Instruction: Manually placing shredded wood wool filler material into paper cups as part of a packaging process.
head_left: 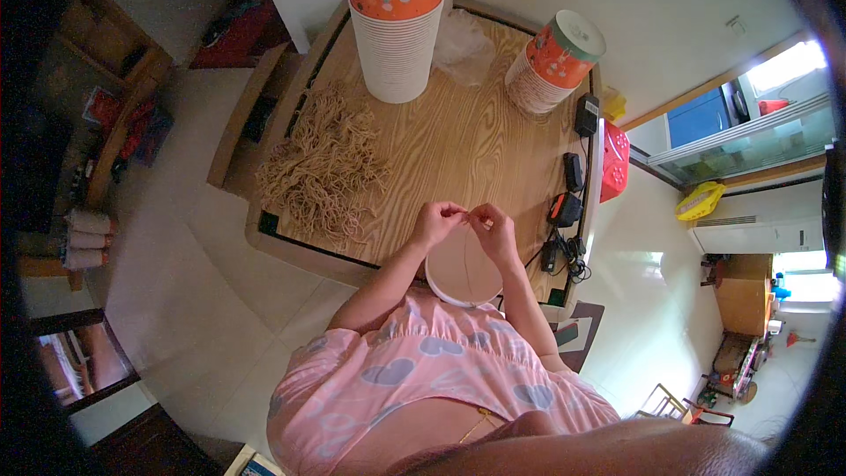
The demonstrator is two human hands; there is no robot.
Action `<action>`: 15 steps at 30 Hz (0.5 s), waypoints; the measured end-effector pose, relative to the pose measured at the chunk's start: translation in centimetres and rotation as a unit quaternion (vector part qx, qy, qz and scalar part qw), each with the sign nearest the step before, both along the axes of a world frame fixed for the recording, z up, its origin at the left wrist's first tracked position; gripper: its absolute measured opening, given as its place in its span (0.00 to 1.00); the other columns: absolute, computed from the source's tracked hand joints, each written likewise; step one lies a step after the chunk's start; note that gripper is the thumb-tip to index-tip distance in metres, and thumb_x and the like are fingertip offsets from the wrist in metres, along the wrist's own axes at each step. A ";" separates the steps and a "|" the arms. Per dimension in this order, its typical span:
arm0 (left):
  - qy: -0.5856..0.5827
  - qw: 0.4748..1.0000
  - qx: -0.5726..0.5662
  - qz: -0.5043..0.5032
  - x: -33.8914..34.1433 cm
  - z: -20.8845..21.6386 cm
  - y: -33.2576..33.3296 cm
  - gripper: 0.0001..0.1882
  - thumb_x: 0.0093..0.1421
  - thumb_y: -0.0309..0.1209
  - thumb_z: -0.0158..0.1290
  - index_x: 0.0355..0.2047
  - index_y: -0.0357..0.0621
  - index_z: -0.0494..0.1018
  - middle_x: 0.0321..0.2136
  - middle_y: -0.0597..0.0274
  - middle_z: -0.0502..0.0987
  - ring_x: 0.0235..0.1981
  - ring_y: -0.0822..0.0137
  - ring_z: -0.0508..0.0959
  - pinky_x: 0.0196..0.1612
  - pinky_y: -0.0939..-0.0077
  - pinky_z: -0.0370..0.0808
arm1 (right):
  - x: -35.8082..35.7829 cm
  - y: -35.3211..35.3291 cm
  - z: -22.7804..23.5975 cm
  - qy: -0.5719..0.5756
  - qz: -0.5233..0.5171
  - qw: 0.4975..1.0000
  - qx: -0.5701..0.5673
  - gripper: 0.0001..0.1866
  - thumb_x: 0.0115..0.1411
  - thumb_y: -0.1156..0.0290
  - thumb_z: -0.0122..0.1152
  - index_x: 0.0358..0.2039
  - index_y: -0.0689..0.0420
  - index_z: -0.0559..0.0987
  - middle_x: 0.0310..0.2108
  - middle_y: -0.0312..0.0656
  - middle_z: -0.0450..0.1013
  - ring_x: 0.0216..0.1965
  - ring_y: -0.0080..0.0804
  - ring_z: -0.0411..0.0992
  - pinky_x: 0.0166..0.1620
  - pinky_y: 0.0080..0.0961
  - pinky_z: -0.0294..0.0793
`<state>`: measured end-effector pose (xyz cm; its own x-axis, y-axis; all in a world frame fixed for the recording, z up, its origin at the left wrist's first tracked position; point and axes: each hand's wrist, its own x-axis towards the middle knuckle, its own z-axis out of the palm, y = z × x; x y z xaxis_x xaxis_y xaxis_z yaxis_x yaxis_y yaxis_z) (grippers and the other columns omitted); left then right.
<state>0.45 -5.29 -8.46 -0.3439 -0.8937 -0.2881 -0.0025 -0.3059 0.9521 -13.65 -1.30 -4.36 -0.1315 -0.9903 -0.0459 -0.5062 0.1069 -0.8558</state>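
My left hand [438, 224] and my right hand [495, 233] meet near the table's front edge, fingertips pinched together on a thin piece of string [466, 256]. From the fingers the string hangs down across a white round paper tub [442, 277], which sits between my forearms against my clothing. Its lower part is hidden by the clothing. On the table to the left lies a loose heap of tan strings [326, 163]. Exactly how the string passes between the fingertips is too small to make out.
On the wood-grain table [467, 154] stand a tall stack of paper tubs [397, 48] and a shorter stack [551, 66]. A clear plastic bag [464, 48] lies between them. Black adapters and cables [564, 211] run along the right edge. A red basket [614, 161] stands beyond.
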 end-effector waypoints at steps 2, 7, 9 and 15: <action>0.006 1.000 0.011 -0.002 0.1 -0.2 0.0 0.05 0.52 0.24 0.52 0.29 0.36 0.75 0.26 0.63 0.77 0.28 0.74 0.75 0.34 0.81 0.72 | 0.1 0.0 0.4 -0.007 -0.002 1.000 -0.001 0.05 0.50 0.73 0.58 0.26 0.60 0.76 0.24 0.43 0.73 0.27 0.30 0.71 0.32 0.25 0.70; 0.026 0.999 0.036 -0.017 0.4 -1.2 -0.2 0.07 0.52 0.26 0.52 0.30 0.36 0.75 0.25 0.61 0.77 0.27 0.74 0.76 0.31 0.83 0.73 | 0.0 -0.1 0.5 -0.010 0.007 1.000 0.002 0.04 0.50 0.74 0.57 0.26 0.61 0.75 0.23 0.43 0.72 0.27 0.28 0.70 0.33 0.24 0.70; 0.101 0.986 0.131 -0.029 0.5 -1.1 -0.3 0.07 0.52 0.27 0.52 0.31 0.37 0.75 0.26 0.63 0.76 0.26 0.74 0.75 0.29 0.81 0.73 | -0.1 -0.1 0.4 -0.013 0.004 1.000 -0.001 0.04 0.51 0.75 0.57 0.26 0.61 0.75 0.23 0.42 0.72 0.27 0.28 0.70 0.33 0.24 0.69; 0.159 0.948 0.250 -0.116 1.5 -1.3 -1.6 0.11 0.52 0.31 0.53 0.34 0.38 0.73 0.28 0.62 0.76 0.28 0.71 0.75 0.33 0.77 0.73 | -0.1 -0.3 0.6 0.001 0.001 1.000 0.019 0.04 0.51 0.74 0.56 0.26 0.61 0.75 0.23 0.43 0.72 0.27 0.28 0.70 0.34 0.24 0.70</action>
